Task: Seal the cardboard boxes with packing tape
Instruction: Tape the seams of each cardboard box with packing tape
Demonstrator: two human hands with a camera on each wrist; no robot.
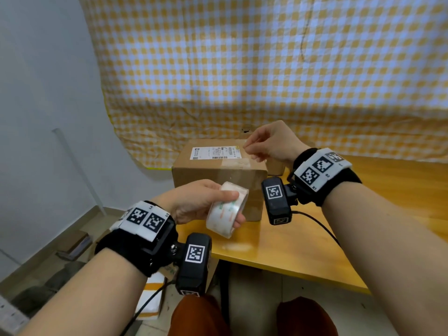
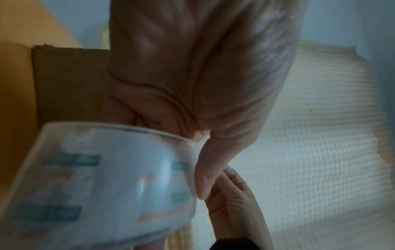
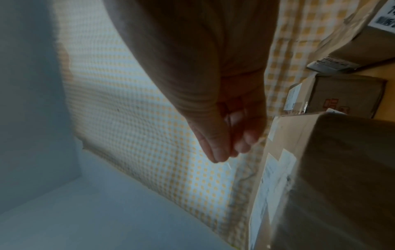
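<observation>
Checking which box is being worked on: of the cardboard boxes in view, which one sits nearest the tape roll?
The large box with the white shipping label on top, directly behind the tape roll; the others sit farther back.

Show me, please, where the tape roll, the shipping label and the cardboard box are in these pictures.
tape roll (image 1: pixel 228 209): head view, on its clear outer winding, held by the left hand.
shipping label (image 1: pixel 214 152): head view, middle of the white sheet.
cardboard box (image 1: pixel 206 174): head view, upper part of its brown front face.

It looks like a small home packing corner: a yellow wooden table (image 1: pixel 315 243) with labelled cardboard boxes (image 1: pixel 218 170), a yellow checked cloth (image 1: pixel 266 69) hung behind, more packages on the floor (image 1: pixel 75 243)
</observation>
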